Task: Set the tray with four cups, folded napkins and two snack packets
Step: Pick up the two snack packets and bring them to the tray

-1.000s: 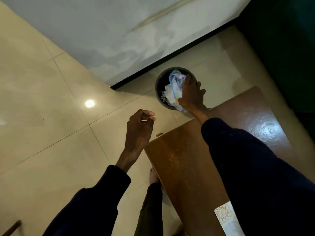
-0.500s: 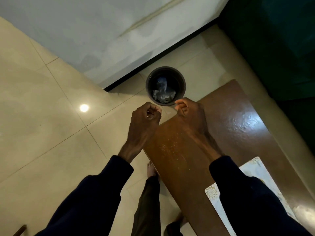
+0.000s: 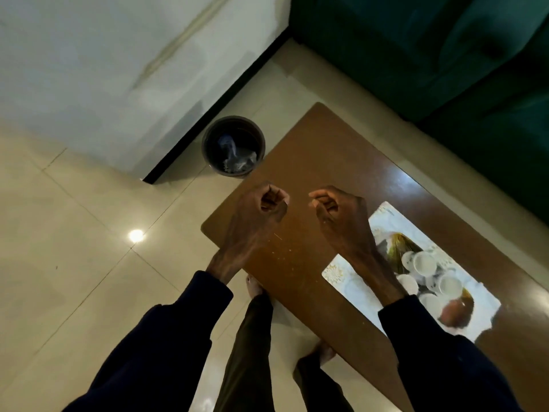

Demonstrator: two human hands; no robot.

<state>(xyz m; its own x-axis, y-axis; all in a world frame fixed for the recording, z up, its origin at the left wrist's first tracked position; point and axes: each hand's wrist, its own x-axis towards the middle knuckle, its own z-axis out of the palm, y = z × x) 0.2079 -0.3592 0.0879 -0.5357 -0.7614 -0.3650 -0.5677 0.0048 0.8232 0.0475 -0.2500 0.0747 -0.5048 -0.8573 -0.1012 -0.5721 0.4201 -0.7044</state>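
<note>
The crumpled wrapper (image 3: 236, 157) now lies down in the round bin (image 3: 208, 144) on the floor, at 11 o'clock from the hands. 1 s ago the right hand (image 3: 337, 217) held that wrapper over the bin's mouth; 0.5 s ago it had let go and drawn back. That hand now hovers over the brown table (image 3: 315, 162) with its fingers loosely curled round nothing. The left hand (image 3: 266, 211) has come across from above the floor tiles to the table's end and is balled into a tight fist; whether it pinches some small scrap I cannot tell. The view has swung too, so the white patterned tray (image 3: 341, 276), only a corner before, shows at 4 o'clock of the right hand with white cups (image 3: 423, 263) clustered on it. Blur hides their exact number. 2 dark shapes at 10 and 5 o'clock of the cluster may be the snack packets, and no napkins can be made out. Judging from this, the rubbish is dealt with and the right hand is free to go back to the tray. Crumbs (image 3: 285, 254) dot the table between the wrists.
</note>
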